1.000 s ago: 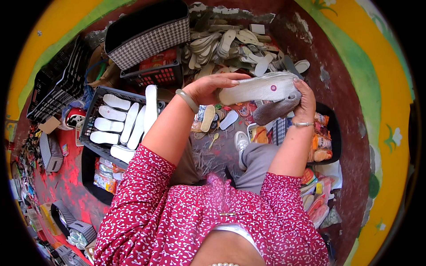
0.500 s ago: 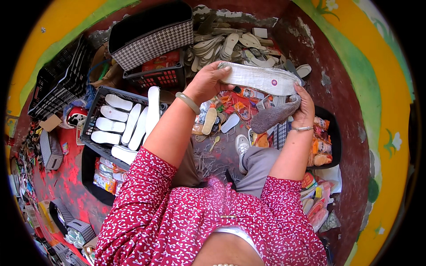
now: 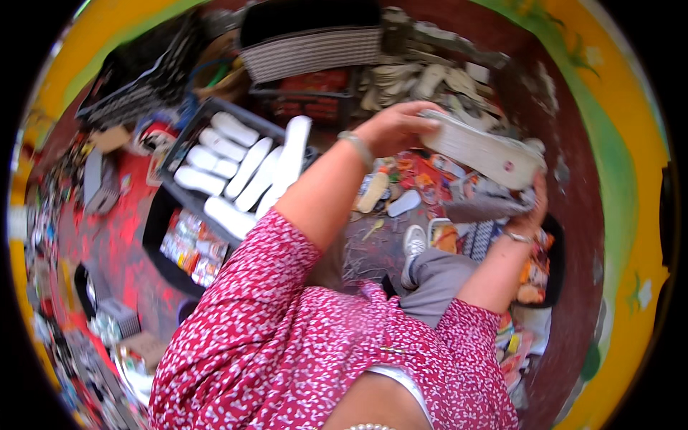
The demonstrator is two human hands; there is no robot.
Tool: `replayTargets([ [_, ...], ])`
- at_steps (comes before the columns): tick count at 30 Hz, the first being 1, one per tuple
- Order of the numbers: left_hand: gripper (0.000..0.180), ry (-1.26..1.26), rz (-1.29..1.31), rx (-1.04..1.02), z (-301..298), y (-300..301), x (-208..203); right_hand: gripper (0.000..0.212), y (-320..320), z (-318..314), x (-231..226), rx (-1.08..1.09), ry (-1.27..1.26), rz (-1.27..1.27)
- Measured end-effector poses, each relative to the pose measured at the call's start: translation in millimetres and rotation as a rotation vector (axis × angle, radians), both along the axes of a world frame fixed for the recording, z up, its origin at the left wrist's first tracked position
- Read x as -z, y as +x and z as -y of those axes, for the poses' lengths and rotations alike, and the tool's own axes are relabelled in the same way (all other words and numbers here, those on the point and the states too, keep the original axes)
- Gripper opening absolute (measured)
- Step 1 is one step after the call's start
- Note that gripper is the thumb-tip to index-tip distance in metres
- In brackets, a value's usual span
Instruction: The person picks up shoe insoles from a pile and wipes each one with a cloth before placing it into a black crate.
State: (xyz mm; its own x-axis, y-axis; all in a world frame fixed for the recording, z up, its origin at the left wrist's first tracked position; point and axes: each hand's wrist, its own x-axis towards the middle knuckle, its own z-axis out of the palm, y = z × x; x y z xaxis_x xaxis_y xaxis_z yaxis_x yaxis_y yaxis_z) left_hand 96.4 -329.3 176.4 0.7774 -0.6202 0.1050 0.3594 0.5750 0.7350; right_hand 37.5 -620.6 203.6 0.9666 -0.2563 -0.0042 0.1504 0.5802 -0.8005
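A long white shoe insole (image 3: 481, 149) is held up in front of me, with a small round mark near its right end. At its left end, my left hand (image 3: 403, 129) pinches it between thumb and fingers. My right hand (image 3: 534, 204) is closed around its other end. From that same right hand a grey fuzzy sole-shaped piece (image 3: 484, 209) sticks out to the left, below the white insole. Motion blur softens the right fingers. Several white insoles (image 3: 247, 168) lie in a dark crate (image 3: 185, 136) left of my left forearm.
Loose soles (image 3: 398, 82) are heaped at the far wall beside a patterned box (image 3: 312, 54). A black bin (image 3: 154, 233) of wrapped packets stands left. Packets fill another bin (image 3: 555, 261) by my right forearm. Scraps and a yellowish insole (image 3: 373, 192) litter the floor.
The whole view has swung, so the surroundings appear farther right. Both hands still hold the insole, which tilts more steeply down toward its right end. The grey piece now lies more level.
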Motion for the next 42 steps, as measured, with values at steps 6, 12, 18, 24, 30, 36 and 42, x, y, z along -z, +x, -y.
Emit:
replayTargets([
  [6, 0.026, 0.616, 0.547, -0.067, 2.7, -13.6, -8.1, 0.031, -16.7, 2.5, -12.4, -0.076, -0.295, 0.003],
  [12, 0.031, 0.716, 0.670, -0.156, 8.1, -46.0, -16.9, 0.029, -11.9, -12.5, 8.0, -0.166, -0.326, 0.014],
  [18, 0.023, 0.453, 0.720, -0.159, -9.2, -97.8, -32.9, 0.033, -37.0, -50.4, 5.8, -0.242, -0.038, -0.026],
  [24, 0.023, 0.775, 0.787, -0.268, -50.7, -130.2, -33.2, 0.027, -39.2, -77.1, 0.9, -0.352, -0.363, 0.092],
  [30, 0.022, 0.758, 0.759, -0.253, -87.6, -157.8, -40.5, 0.028, -56.3, -104.7, -5.5, -0.456, -0.391, 0.128],
  [36, 0.023, 0.673, 0.552, -0.549, -165.3, -179.9, -18.5, 0.042, -59.0, -142.6, -24.0, -0.585, -0.368, 0.164],
  [42, 0.026, 0.594, -0.009, -1.124, -306.8, -213.1, 19.4, 0.035, -28.2, -61.8, 53.4, -0.513, -0.133, -0.040],
])
